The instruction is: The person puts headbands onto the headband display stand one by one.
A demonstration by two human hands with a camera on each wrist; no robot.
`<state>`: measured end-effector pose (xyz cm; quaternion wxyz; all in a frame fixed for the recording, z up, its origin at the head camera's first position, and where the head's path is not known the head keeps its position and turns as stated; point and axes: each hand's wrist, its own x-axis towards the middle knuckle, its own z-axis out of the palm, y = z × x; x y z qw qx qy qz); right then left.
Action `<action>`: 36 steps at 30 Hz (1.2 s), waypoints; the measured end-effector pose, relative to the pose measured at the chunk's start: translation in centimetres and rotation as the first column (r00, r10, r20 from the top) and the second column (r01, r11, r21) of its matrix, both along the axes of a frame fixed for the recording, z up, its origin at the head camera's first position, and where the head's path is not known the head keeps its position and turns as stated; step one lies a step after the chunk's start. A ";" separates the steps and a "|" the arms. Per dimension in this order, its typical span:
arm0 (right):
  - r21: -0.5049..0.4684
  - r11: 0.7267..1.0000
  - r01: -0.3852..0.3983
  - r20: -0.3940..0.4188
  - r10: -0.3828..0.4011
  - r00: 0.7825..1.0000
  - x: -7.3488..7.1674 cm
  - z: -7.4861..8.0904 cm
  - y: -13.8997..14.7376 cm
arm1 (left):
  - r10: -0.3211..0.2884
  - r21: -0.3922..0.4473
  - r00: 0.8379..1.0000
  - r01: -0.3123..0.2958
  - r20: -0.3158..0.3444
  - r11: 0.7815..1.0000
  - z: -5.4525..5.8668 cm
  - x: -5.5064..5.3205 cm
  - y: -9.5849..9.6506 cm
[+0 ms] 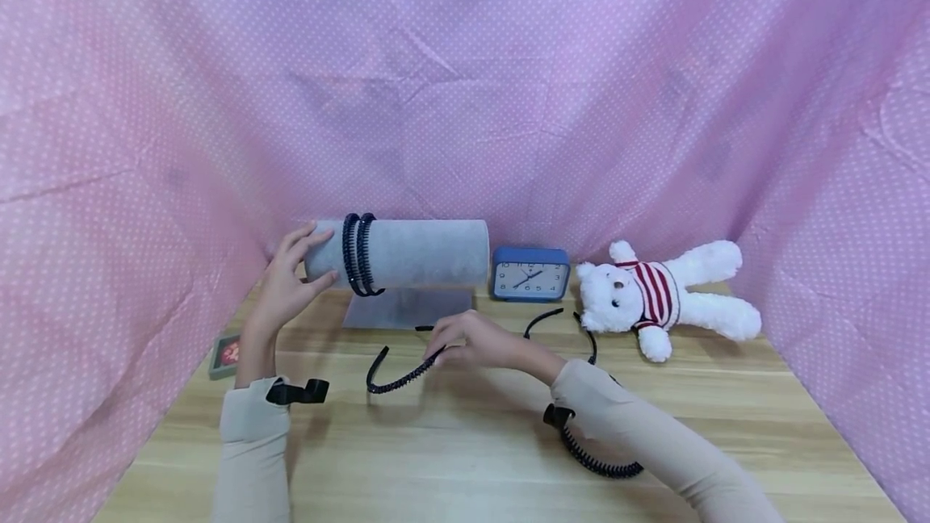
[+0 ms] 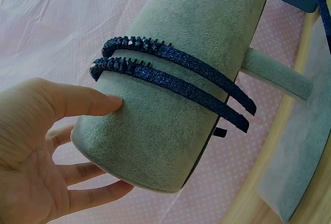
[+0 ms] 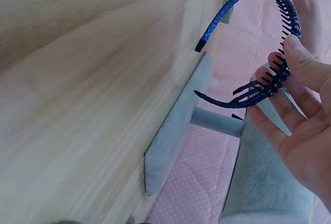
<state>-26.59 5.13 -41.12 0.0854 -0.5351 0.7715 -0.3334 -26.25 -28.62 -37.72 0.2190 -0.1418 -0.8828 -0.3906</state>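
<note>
A grey plush headband stand lies lengthwise, its roll on a short post over a flat base. Two dark, toothed headbands circle the roll side by side near its left end. My left hand holds that end, the thumb against the side nearer me and the fingers around the far edge. In front of the base, my right hand pinches another dark headband at its toothed middle. Its two tips point towards the table and base in the right wrist view.
Beneath the right forearm lies more dark toothed headband, with slim band ends farther back. A blue clock and a white teddy bear stand and lie at the back right. A small grey-framed item is at left.
</note>
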 end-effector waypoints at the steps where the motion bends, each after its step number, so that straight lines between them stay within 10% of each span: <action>1: -0.011 1.000 0.004 -0.002 -0.004 1.000 0.0 0.1 0.1 | -0.003 0.004 1.000 0.003 -0.004 1.000 0.0 0.1 0.0; 27: -0.256 0.965 0.051 -0.155 -0.093 0.984 -1.7 4.7 5.0 | -0.011 0.020 1.000 0.011 -0.023 1.000 0.0 0.2 0.4; 36: -0.255 0.944 0.208 -0.101 -0.240 0.966 -4.2 7.8 7.2 | -0.009 0.019 1.000 0.010 -0.025 1.000 0.0 0.5 0.4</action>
